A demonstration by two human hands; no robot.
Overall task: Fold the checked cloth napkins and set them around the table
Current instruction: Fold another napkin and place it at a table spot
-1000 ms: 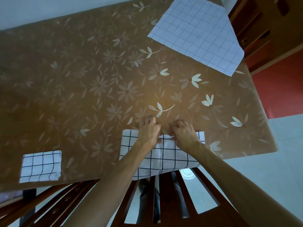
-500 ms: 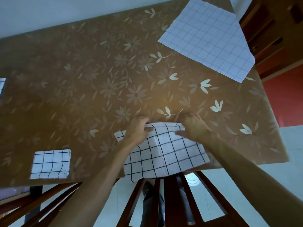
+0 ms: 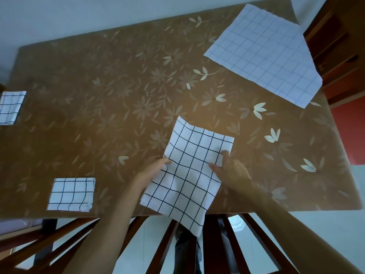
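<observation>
A white napkin with a black grid (image 3: 189,171) lies half-folded and skewed at the table's near edge, its lowest corner hanging over the edge. My left hand (image 3: 154,169) pinches its left edge. My right hand (image 3: 231,171) rests on its right side with thumb and fingers spread on the cloth. A small folded napkin (image 3: 72,193) lies at the near left. Another folded one (image 3: 10,106) sits at the far left edge, partly cut off. A large unfolded checked cloth (image 3: 264,54) lies flat at the far right corner.
The table (image 3: 98,95) wears a brown cover with a pale flower pattern. A dark wooden chair back (image 3: 211,244) stands right under my arms at the near edge. More wooden furniture (image 3: 335,46) stands beyond the right corner, beside a red floor.
The napkin was turned from a wide strip lying along the edge to a longer piece reaching further onto the table. Both hands moved apart to its two sides.
</observation>
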